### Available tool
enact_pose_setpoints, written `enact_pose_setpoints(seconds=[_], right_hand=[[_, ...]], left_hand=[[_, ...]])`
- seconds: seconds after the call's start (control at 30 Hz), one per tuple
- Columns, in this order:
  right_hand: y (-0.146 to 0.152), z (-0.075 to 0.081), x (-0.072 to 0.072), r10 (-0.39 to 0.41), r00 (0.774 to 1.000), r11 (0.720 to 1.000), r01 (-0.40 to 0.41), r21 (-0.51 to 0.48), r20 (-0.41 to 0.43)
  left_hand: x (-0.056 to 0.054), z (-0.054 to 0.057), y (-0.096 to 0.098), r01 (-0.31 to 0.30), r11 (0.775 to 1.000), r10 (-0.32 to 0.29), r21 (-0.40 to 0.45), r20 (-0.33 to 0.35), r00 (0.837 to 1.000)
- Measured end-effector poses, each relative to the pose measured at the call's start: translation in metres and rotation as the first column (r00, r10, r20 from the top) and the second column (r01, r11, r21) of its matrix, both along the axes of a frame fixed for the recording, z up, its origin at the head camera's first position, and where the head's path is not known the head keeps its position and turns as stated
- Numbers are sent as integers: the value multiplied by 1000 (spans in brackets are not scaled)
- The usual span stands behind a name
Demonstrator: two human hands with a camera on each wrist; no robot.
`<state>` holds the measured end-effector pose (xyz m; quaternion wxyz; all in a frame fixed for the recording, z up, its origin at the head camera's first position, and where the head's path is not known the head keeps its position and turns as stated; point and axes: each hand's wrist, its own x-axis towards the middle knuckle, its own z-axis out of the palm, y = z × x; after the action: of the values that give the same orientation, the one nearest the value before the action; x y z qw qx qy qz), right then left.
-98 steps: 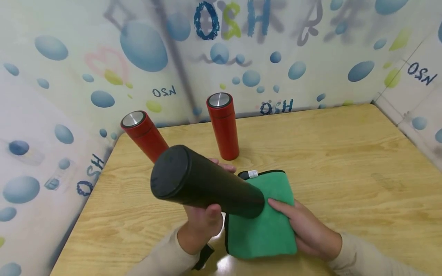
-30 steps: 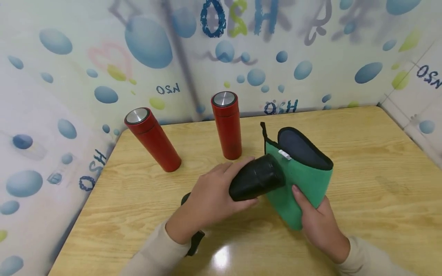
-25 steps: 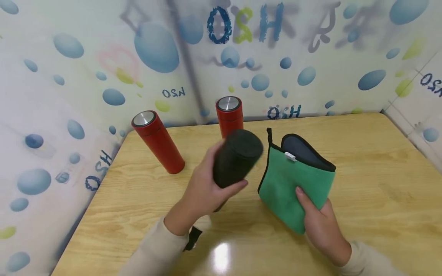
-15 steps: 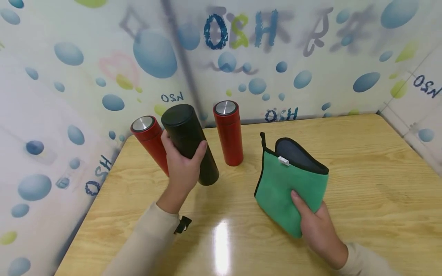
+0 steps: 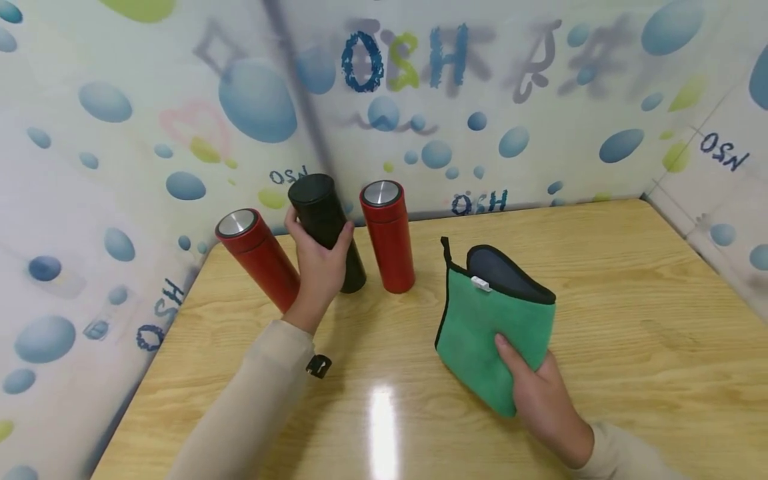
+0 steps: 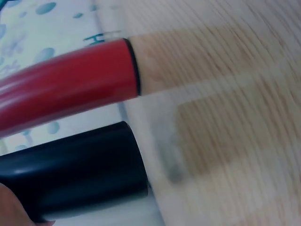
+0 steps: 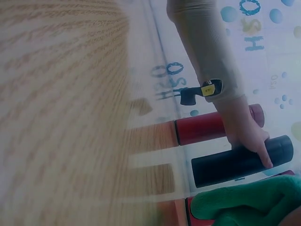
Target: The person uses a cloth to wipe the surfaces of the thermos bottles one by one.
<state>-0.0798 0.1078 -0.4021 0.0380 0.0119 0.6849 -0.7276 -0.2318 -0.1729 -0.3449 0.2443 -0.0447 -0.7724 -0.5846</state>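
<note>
My left hand [image 5: 320, 270] grips a black vacuum flask [image 5: 324, 217] around its upper body, lid end up. It stands nearly upright between the left red flask [image 5: 258, 257] and the right red flask [image 5: 390, 247], both with silver-topped lids. In the left wrist view a small gap shows between the black flask's base [image 6: 136, 160] and its dark reflection on the table. My right hand [image 5: 543, 403] pinches a folded green cloth [image 5: 486, 333] with black edging, a dark grey inner side, a hanging loop and a white tag. The fingers behind the cloth are hidden.
The wood-grain table [image 5: 600, 280] is glossy and meets a patterned wall [image 5: 510, 140] just behind the flasks. A side wall [image 5: 72, 267] rises at the left. A black wrist device [image 5: 319, 366] sits on the left sleeve.
The left hand has carried the black flask from beside the cloth, away to the left and back, turning it upright between the red flasks. The right hand keeps the cloth nearly still.
</note>
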Motion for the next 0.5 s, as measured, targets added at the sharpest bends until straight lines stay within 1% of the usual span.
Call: enact_pose_setpoints(seconds=[0.07, 0.13, 0.2, 0.3, 0.37, 0.5], right_hand=[[0, 0, 0, 4, 1000, 1000, -4, -14, -8], [-1, 0, 0, -4, 1000, 1000, 4, -12, -1], [-1, 0, 1, -17, 999, 1000, 17, -7, 27], [-2, 0, 1, -32, 998, 999, 32, 3, 61], [-2, 1, 1, -32, 998, 999, 32, -2, 60], [-2, 1, 1, -26, 999, 1000, 26, -6, 35]], left_hand=[[1, 3, 3, -3, 1000, 3, -8, 23, 1000], [0, 3, 4, -10, 1000, 10, -17, 27, 1000], [-7, -5, 3, -16, 999, 17, -28, 29, 999], [-17, -19, 0, -26, 999, 26, -41, 11, 1000], [-25, -29, -3, -27, 998, 26, -50, -3, 1000], [-30, -38, -5, -19, 998, 19, -52, -9, 1000]])
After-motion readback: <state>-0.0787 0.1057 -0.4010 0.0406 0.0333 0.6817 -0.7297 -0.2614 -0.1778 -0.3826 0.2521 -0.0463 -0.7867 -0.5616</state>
